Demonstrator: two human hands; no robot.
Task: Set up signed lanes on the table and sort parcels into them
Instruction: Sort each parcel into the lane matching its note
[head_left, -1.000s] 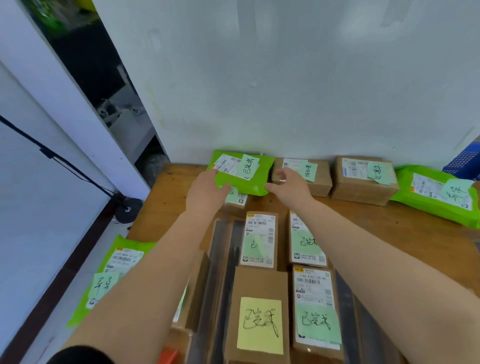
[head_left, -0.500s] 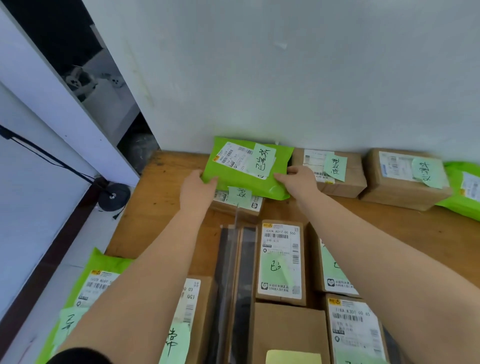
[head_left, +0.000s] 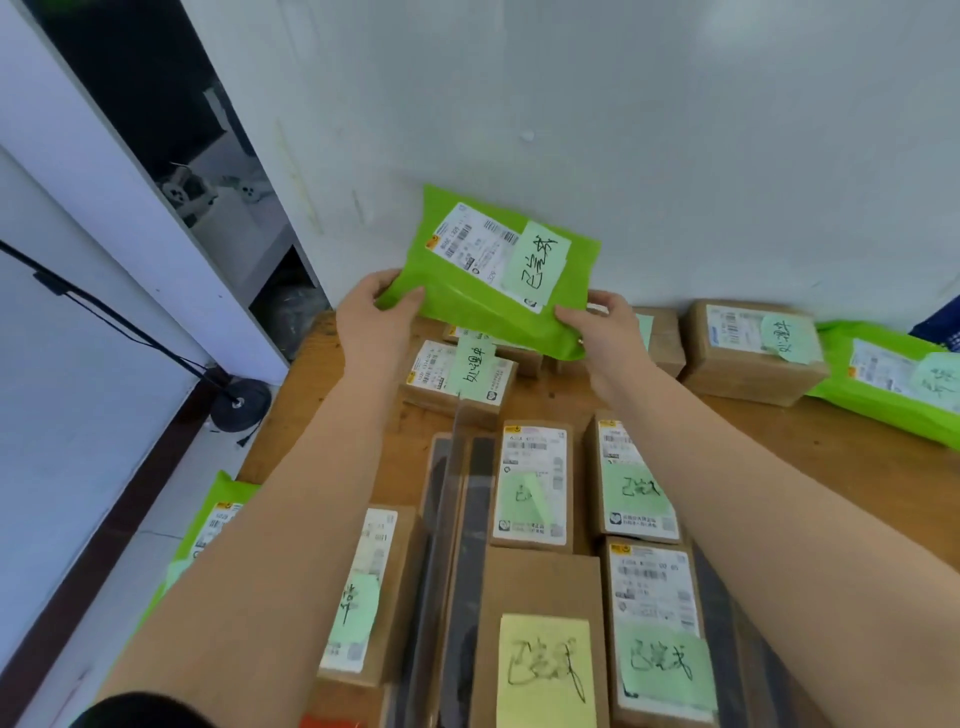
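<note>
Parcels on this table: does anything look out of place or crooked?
One green mailer is off the table, tilted, held by the left hand and right hand. Another green mailer hangs over the table's left edge. The boxes lie in rough rows.

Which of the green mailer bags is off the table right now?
The green mailer bag by the wall, pinched at its lower corners by the left hand and right hand. The green bag at far right lies flat on the table.

A thin black metal stand pole (head_left: 119, 322) slants down to its round black base (head_left: 240, 405) on the pale floor (head_left: 78, 467), beside a white wall (head_left: 623, 130).
</note>
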